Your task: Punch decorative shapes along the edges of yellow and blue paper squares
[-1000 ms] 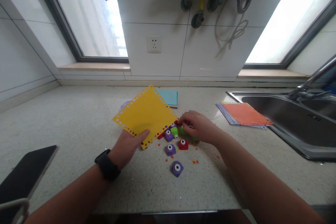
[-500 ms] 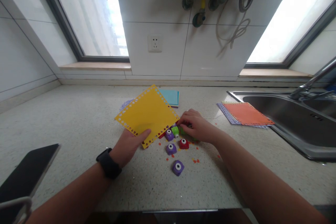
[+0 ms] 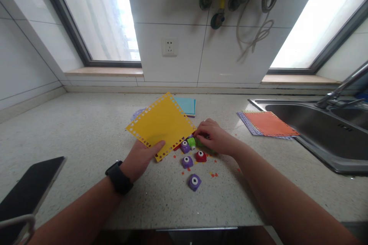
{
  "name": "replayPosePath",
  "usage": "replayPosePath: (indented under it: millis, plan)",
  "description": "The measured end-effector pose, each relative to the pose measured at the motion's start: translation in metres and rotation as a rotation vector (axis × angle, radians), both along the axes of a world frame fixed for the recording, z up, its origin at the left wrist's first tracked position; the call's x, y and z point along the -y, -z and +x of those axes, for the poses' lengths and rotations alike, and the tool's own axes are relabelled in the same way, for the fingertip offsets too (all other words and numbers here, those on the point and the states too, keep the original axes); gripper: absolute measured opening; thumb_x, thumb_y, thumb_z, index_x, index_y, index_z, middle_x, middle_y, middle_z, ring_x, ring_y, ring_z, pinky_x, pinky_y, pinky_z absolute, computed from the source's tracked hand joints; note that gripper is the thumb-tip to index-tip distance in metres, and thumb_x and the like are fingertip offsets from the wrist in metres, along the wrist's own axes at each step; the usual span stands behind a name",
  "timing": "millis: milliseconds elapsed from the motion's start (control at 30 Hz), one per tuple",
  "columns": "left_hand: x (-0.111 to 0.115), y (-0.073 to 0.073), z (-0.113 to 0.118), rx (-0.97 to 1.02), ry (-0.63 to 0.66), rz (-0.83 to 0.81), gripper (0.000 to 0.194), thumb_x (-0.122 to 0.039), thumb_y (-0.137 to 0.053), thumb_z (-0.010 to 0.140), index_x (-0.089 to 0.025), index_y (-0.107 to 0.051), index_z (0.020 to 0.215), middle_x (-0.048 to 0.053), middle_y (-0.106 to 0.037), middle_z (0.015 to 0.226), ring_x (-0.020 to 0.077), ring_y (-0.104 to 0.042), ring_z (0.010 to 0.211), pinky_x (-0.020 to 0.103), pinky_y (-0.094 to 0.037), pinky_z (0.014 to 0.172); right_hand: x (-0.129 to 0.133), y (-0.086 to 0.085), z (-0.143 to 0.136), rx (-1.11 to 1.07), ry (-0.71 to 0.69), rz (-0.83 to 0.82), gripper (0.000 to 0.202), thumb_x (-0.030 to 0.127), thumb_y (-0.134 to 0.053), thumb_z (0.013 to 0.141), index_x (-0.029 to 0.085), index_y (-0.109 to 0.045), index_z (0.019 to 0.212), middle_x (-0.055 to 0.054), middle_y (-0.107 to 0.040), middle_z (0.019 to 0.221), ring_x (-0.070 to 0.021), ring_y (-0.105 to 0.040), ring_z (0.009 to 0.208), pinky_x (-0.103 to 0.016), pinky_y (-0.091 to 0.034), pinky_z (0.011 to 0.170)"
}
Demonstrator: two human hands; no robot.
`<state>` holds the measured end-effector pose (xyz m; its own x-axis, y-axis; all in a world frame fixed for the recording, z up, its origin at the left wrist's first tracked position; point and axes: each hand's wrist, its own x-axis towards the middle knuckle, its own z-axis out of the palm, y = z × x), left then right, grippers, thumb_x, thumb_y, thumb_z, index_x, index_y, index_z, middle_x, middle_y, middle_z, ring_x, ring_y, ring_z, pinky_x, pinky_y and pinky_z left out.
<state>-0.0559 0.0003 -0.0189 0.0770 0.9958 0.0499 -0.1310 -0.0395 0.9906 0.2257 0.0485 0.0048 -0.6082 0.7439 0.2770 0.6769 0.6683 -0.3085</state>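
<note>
"Holding what, that left hand?"

"A thin, square, yellow sheet of paper with little holes all along its edges. The thumb presses on top, and the other fingers hide under it. The sheet pokes out ahead of the hand, turned like a diamond."

"And the right hand?"

"Its fingers are curled in at the sheet's right corner. A bit of red shows there, but I can't tell if they grip anything."

"What's close by?"

"Just left of the right hand is a small green plastic punch. Nearer the body are a small, rounded red plastic punch and a small, square purple plastic punch with a round white top. Tiny orange paper bits lie near them. Well off to the right hand's right is a square orange paper sheet."

"What could go wrong?"

"The yellow sheet might rip if someone tugs that corner, because holes make the edge weak. It could swing, too, since the left hand pinches just one spot. And the right wrist could bump the punches, because they sit so close."
</note>
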Motion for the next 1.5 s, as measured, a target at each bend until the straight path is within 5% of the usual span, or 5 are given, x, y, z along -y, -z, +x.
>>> replayPosePath:
  millis: [1500]
  plan:
    - [0.0023, -0.0052, 0.0002, -0.019, 0.019, -0.002, 0.056, -0.04, -0.086, 0.073, -0.021, -0.071, 0.123, 0.011, -0.074, 0.128, 0.0331, -0.069, 0.118, 0.049, -0.053, 0.105, -0.0002, -0.0002, 0.0002, -0.017, -0.014, 0.008, 0.012, 0.017, -0.059, 0.093, 0.022, -0.069, 0.088, -0.004, -0.069, 0.087, -0.0219, -0.057, 0.091, -0.039, -0.04, 0.088]
